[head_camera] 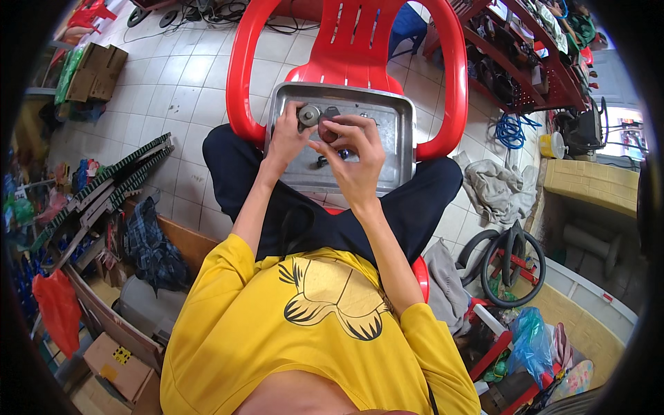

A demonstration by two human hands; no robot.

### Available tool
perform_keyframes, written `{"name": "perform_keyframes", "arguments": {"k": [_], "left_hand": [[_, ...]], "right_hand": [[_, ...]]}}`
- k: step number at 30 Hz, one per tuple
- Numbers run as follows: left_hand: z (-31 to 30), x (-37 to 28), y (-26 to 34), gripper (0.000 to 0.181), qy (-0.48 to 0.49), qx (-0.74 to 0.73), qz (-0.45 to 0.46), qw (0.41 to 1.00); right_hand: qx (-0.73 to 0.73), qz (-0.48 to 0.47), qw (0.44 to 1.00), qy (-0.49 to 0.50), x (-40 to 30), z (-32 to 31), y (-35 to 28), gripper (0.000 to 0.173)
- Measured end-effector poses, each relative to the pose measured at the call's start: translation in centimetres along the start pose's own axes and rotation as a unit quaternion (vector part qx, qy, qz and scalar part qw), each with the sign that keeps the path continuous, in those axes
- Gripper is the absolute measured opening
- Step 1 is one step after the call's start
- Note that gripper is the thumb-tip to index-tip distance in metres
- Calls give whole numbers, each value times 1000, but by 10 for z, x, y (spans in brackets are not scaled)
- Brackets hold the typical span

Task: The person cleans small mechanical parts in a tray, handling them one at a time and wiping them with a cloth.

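Observation:
My left hand [285, 134] grips a round grey metal part [309, 115], seen end-on, with a small hub at its centre. Close beside it, the fingers of my right hand [358, 158] hold a small dark reddish part [328, 129]. A black piece [331, 111] shows just above that part; whether the two are joined I cannot tell. Both hands are over a shallow metal tray [391, 155] on a red plastic chair [358, 57] facing me. Small dark parts [326, 160] lie in the tray, partly hidden by my right hand. A tiny shiny piece [363, 115] sits near its far side.
A cardboard box [96, 72] stands on the tiled floor at the far left. Green-edged metal rails [119, 176] jut in from the left. To the right are a red rack [511, 57], a coiled blue hose [511, 130], grey cloths [500, 187] and black tyres [513, 267].

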State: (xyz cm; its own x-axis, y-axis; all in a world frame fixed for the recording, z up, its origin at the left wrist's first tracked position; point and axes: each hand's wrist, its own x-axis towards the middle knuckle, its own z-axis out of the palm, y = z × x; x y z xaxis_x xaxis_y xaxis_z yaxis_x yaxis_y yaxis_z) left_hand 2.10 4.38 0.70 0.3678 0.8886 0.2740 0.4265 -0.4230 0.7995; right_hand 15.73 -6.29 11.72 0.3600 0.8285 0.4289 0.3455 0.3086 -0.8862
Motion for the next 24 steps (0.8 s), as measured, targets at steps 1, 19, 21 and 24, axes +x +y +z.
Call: {"name": "perform_keyframes", "arguments": {"k": [1, 19, 21, 24], "left_hand": [[0, 0, 0, 51, 0, 1, 3, 1000], [0, 2, 0, 53, 2, -13, -9, 1000], [0, 3, 2, 53, 1, -12, -9, 1000], [0, 2, 1, 52, -1, -16, -15, 1000]], "right_hand": [[-2, 1, 1000, -2, -1, -1, 2, 37], [4, 32, 999, 20, 1, -2, 0, 27], [3, 33, 999, 15, 0, -3, 0, 28], [1, 34, 999, 10, 0, -3, -2, 30]]}}
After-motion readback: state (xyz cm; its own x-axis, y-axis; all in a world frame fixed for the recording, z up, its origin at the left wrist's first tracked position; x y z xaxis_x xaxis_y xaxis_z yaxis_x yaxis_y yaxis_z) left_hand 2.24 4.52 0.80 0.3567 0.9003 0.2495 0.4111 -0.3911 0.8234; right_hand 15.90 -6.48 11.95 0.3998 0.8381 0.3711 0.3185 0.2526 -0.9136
